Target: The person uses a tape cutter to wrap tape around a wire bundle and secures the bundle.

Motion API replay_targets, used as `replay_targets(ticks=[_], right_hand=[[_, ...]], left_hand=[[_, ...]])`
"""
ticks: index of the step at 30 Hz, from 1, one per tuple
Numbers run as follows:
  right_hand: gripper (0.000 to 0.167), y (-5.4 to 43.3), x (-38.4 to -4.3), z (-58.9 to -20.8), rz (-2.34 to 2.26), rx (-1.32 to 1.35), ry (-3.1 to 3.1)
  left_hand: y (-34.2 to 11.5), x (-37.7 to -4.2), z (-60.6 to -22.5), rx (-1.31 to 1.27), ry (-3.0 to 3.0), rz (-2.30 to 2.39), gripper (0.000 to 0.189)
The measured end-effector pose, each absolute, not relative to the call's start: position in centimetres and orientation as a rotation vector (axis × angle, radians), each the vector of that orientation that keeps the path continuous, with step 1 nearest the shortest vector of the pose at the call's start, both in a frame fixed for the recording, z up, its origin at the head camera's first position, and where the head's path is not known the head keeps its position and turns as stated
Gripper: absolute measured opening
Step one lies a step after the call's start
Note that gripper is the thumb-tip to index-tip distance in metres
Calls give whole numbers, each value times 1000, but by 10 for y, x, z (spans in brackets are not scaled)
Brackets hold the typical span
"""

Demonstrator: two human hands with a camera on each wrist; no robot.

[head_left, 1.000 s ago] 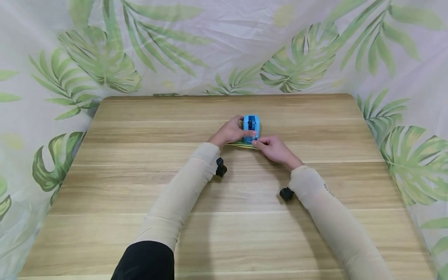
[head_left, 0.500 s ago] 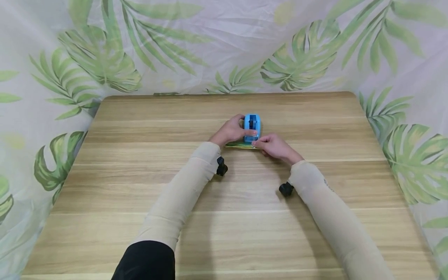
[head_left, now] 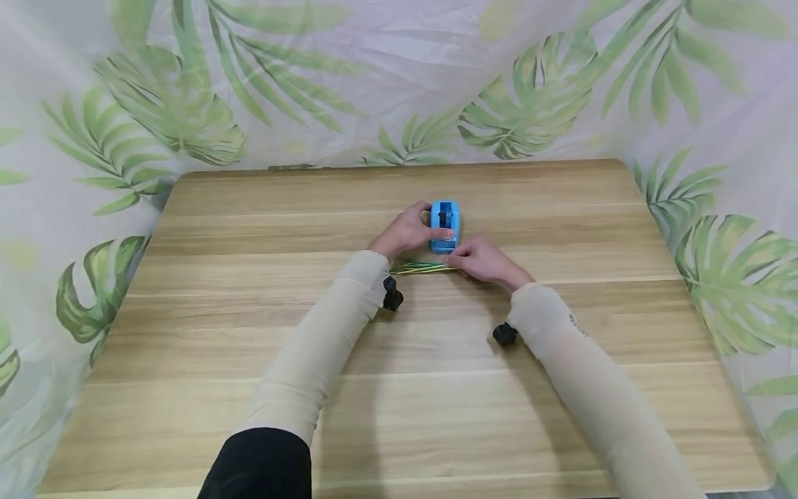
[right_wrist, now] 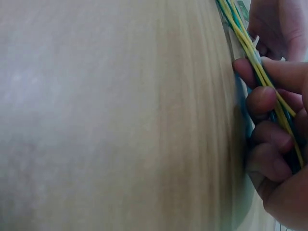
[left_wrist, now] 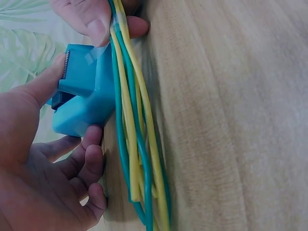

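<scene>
A blue tape dispenser [head_left: 445, 245] stands on the table toward its far side. My left hand [head_left: 408, 232] grips it from the left, with the thumb by the toothed cutting edge in the left wrist view. Just in front lies a bundle of yellow and green wires [left_wrist: 126, 91]. My right hand [head_left: 486, 262] pinches this bundle between thumb and forefinger, and its other fingers curl round the wires in the right wrist view. A piece of clear tape [left_wrist: 120, 20] is on the bundle at the pinching fingers. The wires' right end is partly hidden in the palm.
The wooden table [head_left: 399, 416] has rounded corners. A leaf-patterned cloth [head_left: 399, 83] hangs behind it and at both sides. Black wrist cameras [head_left: 392, 296] sit under both forearms.
My right hand has drawn the wire bundle slightly toward me, so the gap between bundle and tape dispenser is wider. The left hand still holds the dispenser. The head view has shifted a little.
</scene>
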State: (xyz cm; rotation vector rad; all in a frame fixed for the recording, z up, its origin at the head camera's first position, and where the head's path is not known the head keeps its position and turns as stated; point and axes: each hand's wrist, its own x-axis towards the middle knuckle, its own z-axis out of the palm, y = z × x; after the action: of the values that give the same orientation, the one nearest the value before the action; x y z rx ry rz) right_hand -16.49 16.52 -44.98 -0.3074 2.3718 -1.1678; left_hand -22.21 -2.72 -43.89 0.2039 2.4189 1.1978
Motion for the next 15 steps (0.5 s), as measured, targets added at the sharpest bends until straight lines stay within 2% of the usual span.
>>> replay_targets(ticks=[8,15], right_hand=[[41,170,-160,-455,-1281,-410,2358],[26,174,-152,-455,-1320,-464,2394]], left_hand=[[-27,-223,-440,192,2401,1197,84],[-35,-223,-435,266,2345,1154,86]])
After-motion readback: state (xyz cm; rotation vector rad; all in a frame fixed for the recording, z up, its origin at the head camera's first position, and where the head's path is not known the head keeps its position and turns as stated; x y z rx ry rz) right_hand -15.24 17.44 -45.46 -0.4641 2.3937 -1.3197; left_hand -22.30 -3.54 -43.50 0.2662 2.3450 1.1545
